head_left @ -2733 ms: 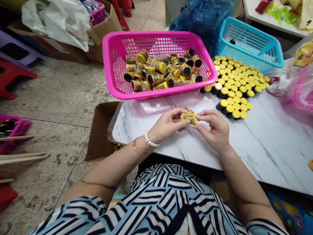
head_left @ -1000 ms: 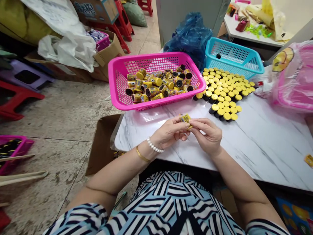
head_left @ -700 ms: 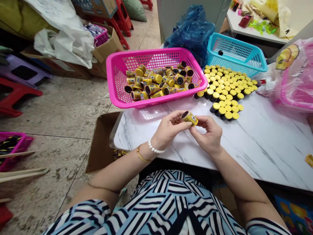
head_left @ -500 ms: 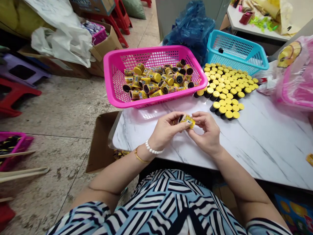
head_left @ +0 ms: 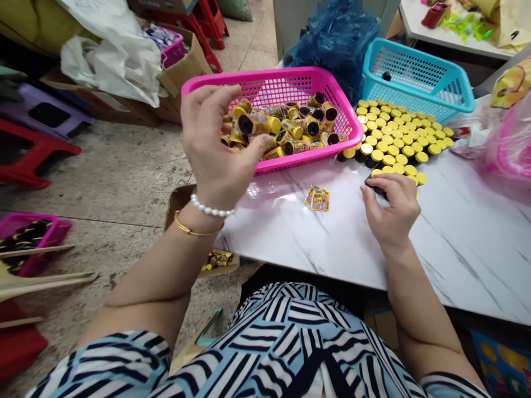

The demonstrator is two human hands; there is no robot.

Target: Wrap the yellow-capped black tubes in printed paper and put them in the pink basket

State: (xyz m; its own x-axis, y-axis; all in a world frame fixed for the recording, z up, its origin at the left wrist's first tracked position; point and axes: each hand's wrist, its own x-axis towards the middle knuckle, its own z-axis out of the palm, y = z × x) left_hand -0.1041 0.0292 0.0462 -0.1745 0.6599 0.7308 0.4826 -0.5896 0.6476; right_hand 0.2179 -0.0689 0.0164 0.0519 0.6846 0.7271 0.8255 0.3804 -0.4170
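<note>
My left hand (head_left: 219, 143) is held over the near left part of the pink basket (head_left: 352, 135), its fingers and thumb spread apart. Beyond the thumb is a slightly blurred small canister with a yellow wrapper (head_left: 259, 125); it appears loose of the fingers, above the others heaped in the basket. My right hand (head_left: 392, 207) reaches the near edge of a group of black canisters with yellow lids (head_left: 390, 138). Its thumb and fingers close round one canister (head_left: 374, 187), partly hidden by the fingers. Between the hands, small printed yellow stickers (head_left: 318, 199) lie on the marbled table (head_left: 290, 237).
A light-blue basket (head_left: 418, 83) stands behind the lidded canisters, with a blue plastic bag (head_left: 332, 50) to its left. At the right is a pink container in clear plastic (head_left: 506, 143). Below the table's left edge is a cardboard box (head_left: 219, 268) with yellow pieces.
My hands have moved apart. The wrapped canister they held has gone left over the pink basket, and my left hand has opened. My right hand has reached the lidded canisters. Stickers now show on the table.
</note>
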